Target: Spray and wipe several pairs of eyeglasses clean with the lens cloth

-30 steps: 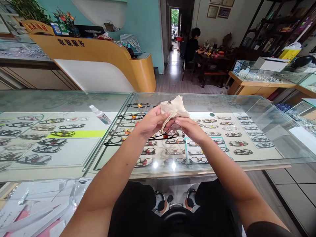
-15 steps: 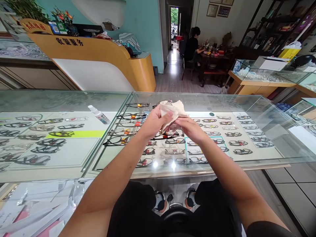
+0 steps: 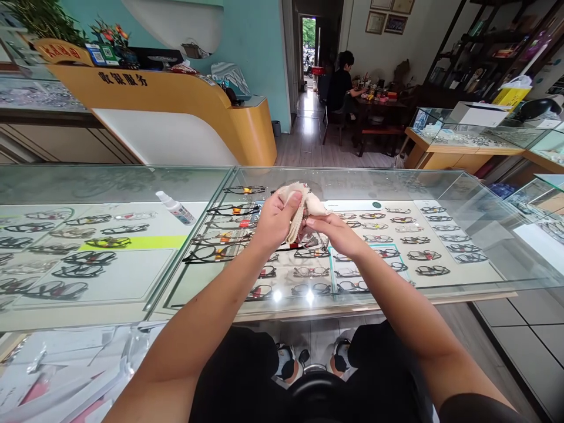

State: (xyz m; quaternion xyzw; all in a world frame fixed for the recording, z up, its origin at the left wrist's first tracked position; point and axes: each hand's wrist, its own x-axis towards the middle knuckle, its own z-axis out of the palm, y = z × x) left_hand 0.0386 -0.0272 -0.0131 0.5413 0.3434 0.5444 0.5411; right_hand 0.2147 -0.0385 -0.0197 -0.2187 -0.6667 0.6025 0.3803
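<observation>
A cream cleaning cloth (image 3: 315, 204) with a ribbed edge is bunched between my hands, above the glass counter. My left hand (image 3: 277, 218) is closed around its left part, the thumb pressing on top of the folds. My right hand (image 3: 332, 230) pinches at the lower right of the cloth, fingers bent. Just under the right fingertips shows part of a thin-rimmed pair of eyeglasses (image 3: 318, 242), mostly hidden by the cloth and fingers. A white spray bottle (image 3: 176, 208) lies tilted on the counter to the left of my hands.
The glass display counter (image 3: 282, 304) holds rows of eyeglasses (image 3: 311, 271) under its top. Papers and plastic bags (image 3: 66, 376) lie at lower left. A cashier desk (image 3: 176, 97) stands beyond. Another person (image 3: 341, 82) sits at a table in the back.
My left hand has turned and its thumb now points upward over the cloth. The cloth is folded differently, its ribbed edge standing up. My right hand has shifted slightly left and down.
</observation>
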